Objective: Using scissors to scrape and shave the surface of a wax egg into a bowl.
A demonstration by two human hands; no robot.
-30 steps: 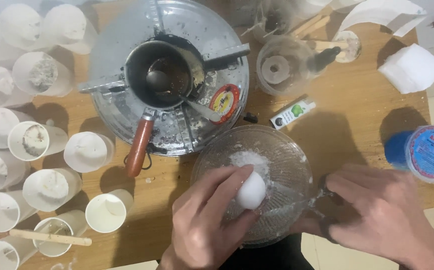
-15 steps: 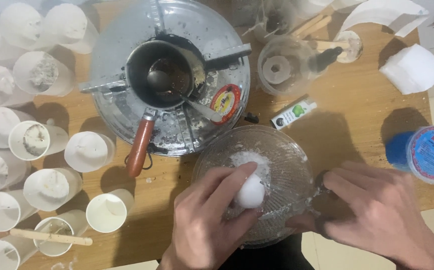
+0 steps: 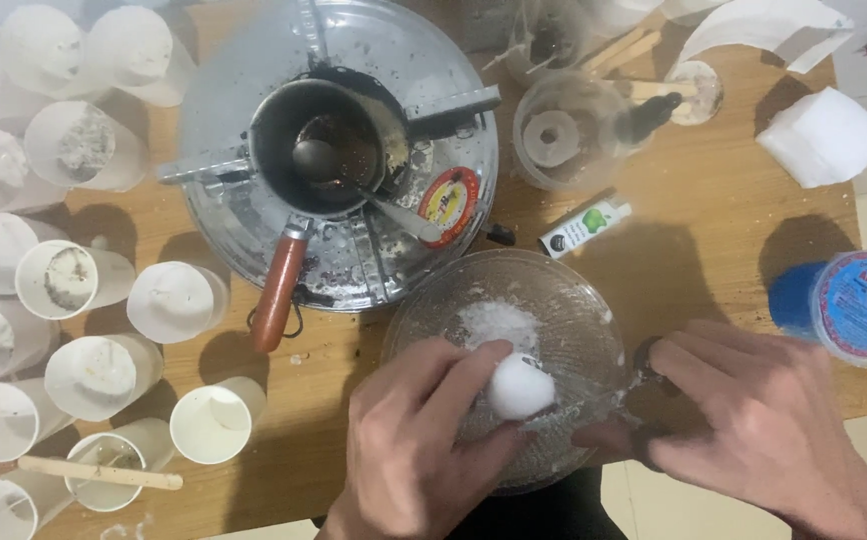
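Note:
A clear glass bowl (image 3: 564,300) with white powder (image 3: 499,322) in it sits at the near edge of the wooden table. My left hand (image 3: 419,445) pinches a white ball (image 3: 520,388) between thumb and fingers over the bowl's near side. My right hand (image 3: 764,425) rests on the table at the bowl's right rim, thumb against the glass, holding the bowl steady.
A round metal stove top (image 3: 254,90) carries a dark pot (image 3: 329,150) with a spoon and a brown handle (image 3: 279,292). Several white paper cups (image 3: 169,300) crowd the left. A blue-lidded tub (image 3: 859,305), white tissues (image 3: 824,135), a small white bottle (image 3: 584,225) and a clear jar (image 3: 564,135) lie right.
My left hand has turned the white ball slightly in the bowl. My right hand shifted a little closer to the rim.

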